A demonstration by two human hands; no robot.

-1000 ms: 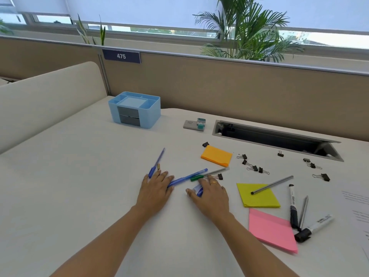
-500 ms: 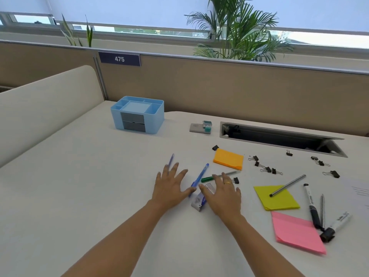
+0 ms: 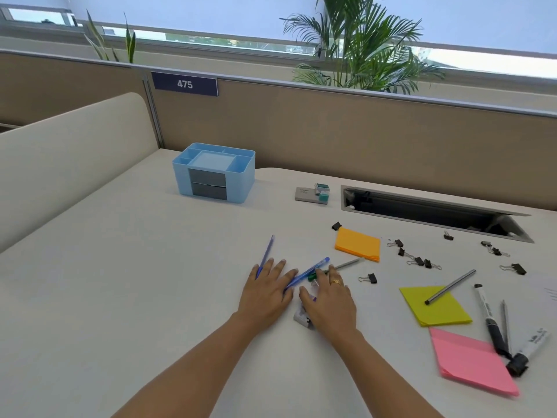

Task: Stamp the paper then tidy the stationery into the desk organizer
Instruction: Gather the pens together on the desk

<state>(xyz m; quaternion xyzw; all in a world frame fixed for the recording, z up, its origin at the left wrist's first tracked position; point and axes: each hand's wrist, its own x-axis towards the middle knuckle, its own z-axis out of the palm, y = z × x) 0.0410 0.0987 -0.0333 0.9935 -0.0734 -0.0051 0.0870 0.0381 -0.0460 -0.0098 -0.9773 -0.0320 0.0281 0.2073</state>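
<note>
both hands are lying palm-down on the desk [image 3: 120,267], neither one gripping anything. the left hand [image 3: 266,292] is resting flat, its fingers [image 3: 278,267] straight and slightly spread. a blue pen [image 3: 268,250] is running out from under its outer fingers, pointing away toward the organizer [image 3: 214,173], which is standing well apart at the far side. a second blue pen [image 3: 312,269] is lying slanted in the gap between the hands, its near end touching the left hand's inner edge.

the right hand [image 3: 330,303] is lying with fingers straight and close together, a ring [image 3: 335,282] on one. its fingertips are resting on the green pen [image 3: 346,264], whose grey barrel is sticking out beyond them. a small white item [image 3: 301,317] is showing from under the thumb side of the palm; i cannot tell what it is.

to the right, orange notes [image 3: 358,244], yellow notes [image 3: 437,312] with a grey pen [image 3: 450,286] across them, and pink notes [image 3: 470,362] are lying near two markers [image 3: 489,319]. clips [image 3: 417,260] are lying scattered beyond. paper [image 3: 551,292] is showing at the right edge.
</note>
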